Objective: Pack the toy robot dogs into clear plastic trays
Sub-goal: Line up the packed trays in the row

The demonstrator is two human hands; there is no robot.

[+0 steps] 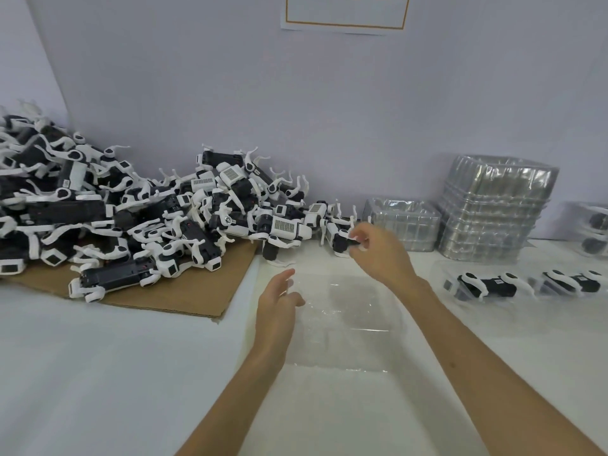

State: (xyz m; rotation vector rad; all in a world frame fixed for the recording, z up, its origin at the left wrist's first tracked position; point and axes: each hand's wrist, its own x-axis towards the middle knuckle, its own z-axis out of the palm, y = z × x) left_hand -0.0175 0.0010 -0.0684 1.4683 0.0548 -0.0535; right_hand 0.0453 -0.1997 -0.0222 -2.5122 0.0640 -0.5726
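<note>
Your right hand (378,251) pinches one toy dog (339,240); your left hand (276,311), fingers loose, hovers over one clear tray (355,311).

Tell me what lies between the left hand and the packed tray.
Head view: an empty clear tray on the table, then the right forearm just past it.

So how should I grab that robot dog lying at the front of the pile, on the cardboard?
Grip the front dog by its long black body, between the legs, coming down from above. The white legs are thin and stick out, and the pile crowds it from behind, so the middle is probably the firmest hold.
</note>
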